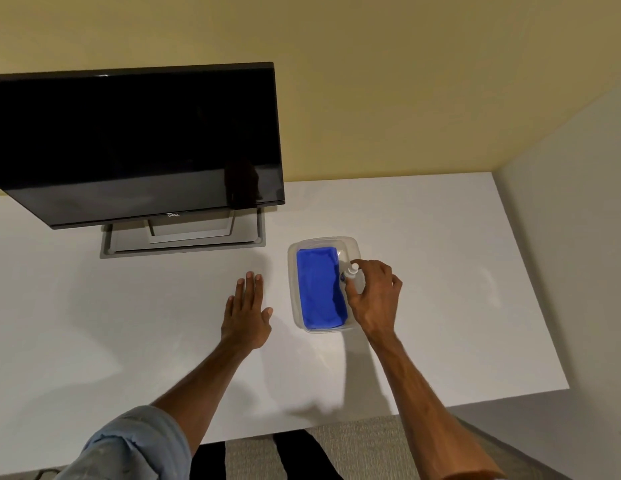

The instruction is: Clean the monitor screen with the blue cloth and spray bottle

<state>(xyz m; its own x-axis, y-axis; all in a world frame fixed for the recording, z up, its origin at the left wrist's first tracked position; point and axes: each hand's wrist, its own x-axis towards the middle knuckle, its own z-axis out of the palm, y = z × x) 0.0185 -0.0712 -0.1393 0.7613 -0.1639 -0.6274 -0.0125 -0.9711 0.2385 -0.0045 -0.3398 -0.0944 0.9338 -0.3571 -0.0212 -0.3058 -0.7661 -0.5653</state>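
A black monitor [136, 140] with a dark screen stands on its grey base at the back left of the white desk. To its right, a clear plastic tub [291, 271] holds a folded blue cloth [319, 289] and a small white spray bottle [352, 271]. My right hand [375, 296] reaches into the tub, its fingers and thumb closed around the bottle, which still sits inside. My left hand [246, 313] lies flat on the desk just left of the tub, fingers spread, holding nothing.
The white desk [440, 271] ends at a grey side wall on the right and a yellow wall behind. The monitor's grey base [184, 240] sits under the screen. Carpet and my dark trousers show below the desk's front edge.
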